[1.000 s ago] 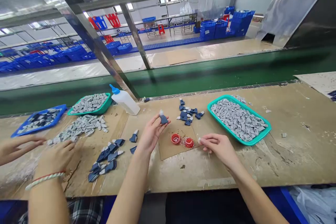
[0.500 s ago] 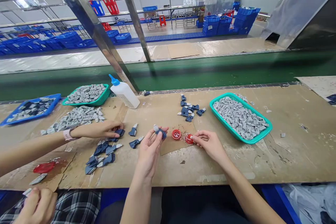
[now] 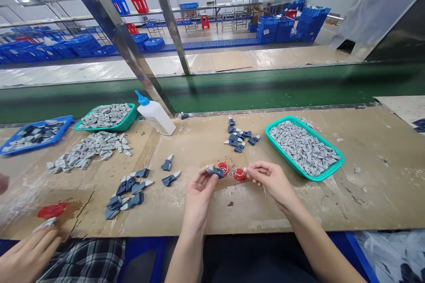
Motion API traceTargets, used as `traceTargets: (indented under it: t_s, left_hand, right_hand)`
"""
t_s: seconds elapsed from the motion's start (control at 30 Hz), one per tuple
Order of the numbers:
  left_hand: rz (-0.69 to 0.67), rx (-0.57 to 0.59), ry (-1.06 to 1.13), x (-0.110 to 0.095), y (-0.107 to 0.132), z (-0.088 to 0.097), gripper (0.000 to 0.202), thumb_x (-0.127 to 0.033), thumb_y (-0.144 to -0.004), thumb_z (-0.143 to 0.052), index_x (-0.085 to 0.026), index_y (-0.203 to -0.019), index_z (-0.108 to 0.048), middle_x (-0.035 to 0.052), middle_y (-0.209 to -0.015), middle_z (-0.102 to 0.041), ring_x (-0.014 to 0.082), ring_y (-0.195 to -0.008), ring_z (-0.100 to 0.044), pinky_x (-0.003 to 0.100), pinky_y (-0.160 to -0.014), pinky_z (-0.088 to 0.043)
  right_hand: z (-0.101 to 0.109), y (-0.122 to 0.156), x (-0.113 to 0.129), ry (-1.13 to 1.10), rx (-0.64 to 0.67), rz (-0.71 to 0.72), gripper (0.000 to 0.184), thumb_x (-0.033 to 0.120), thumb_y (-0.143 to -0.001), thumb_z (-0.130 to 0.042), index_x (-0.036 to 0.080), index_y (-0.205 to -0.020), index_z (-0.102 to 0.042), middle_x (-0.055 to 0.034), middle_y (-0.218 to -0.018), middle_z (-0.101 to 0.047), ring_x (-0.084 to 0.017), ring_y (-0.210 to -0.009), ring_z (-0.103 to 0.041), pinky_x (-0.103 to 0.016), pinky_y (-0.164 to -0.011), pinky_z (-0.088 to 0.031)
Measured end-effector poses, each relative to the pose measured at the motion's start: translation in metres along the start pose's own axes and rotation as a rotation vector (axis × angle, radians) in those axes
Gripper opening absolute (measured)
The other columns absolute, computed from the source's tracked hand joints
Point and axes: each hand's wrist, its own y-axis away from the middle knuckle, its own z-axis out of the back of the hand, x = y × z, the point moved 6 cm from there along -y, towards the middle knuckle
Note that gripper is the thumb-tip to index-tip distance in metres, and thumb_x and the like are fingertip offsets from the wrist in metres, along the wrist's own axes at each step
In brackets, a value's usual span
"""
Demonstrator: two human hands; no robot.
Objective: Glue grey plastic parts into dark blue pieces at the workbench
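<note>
My left hand (image 3: 198,189) pinches a small dark blue plastic piece with a grey tip (image 3: 215,170), held just left of two red caps (image 3: 231,171) on a cardboard patch. My right hand (image 3: 271,180) is closed in a pinch on a tiny grey piece (image 3: 246,170) right beside the right red cap. A teal tray (image 3: 319,174) heaped with grey pieces sits just right of my right hand. Several blue-and-grey pieces (image 3: 239,136) lie behind the caps.
A white glue bottle with a blue tip (image 3: 155,114) leans at the back. Left of it are a second teal tray (image 3: 128,122), loose grey pieces (image 3: 89,150), a blue tray (image 3: 36,132) and blue pieces (image 3: 128,192). A co-worker's hand (image 3: 28,254) is at bottom left beside a red cap (image 3: 51,210). A green conveyor (image 3: 265,86) runs behind.
My left hand has come down and right with the blue piece, up to the red caps. My right hand stays at the right cap. The co-worker's arm has pulled back from the blue pieces.
</note>
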Motion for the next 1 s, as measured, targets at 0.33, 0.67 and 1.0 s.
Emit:
traceTargets:
  t_s: [0.33, 0.67, 1.0]
  left_hand:
    - [-0.013, 0.162, -0.006, 0.001, 0.013, -0.037, 0.025, -0.020, -0.070, -0.074, -0.018, -0.095, -0.070, 0.0100, -0.105, -0.071, 0.0256, -0.106, -0.063, 0.037, -0.094, -0.049]
    - [-0.030, 0.176, -0.039, -0.003, 0.020, -0.040, 0.026, -0.019, -0.068, -0.075, -0.019, -0.094, -0.073, 0.0095, -0.105, -0.071, 0.0268, -0.102, -0.065, 0.038, -0.092, -0.051]
    - [0.084, 0.202, -0.168, -0.006, 0.026, -0.050, 0.049, -0.032, -0.064, -0.077, -0.021, -0.111, -0.068, 0.0046, -0.110, -0.070, 0.0286, -0.106, -0.063, 0.039, -0.094, -0.051]
  right_hand:
    - [-0.015, 0.015, 0.031, -0.030, 0.101, 0.030, 0.027, 0.042, -0.070, -0.073, 0.017, -0.076, -0.067, -0.0014, -0.067, -0.066, -0.011, -0.058, -0.055, -0.021, -0.052, -0.040]
    - [-0.021, 0.018, 0.028, 0.009, 0.157, -0.006, 0.031, 0.042, -0.067, -0.074, 0.018, -0.078, -0.058, 0.0019, -0.061, -0.061, -0.012, -0.058, -0.055, -0.022, -0.054, -0.041]
    - [-0.024, 0.013, 0.016, -0.027, 0.185, 0.031, 0.031, 0.045, -0.069, -0.072, 0.019, -0.077, -0.055, -0.0058, -0.081, -0.067, -0.019, -0.071, -0.063, -0.031, -0.065, -0.046]
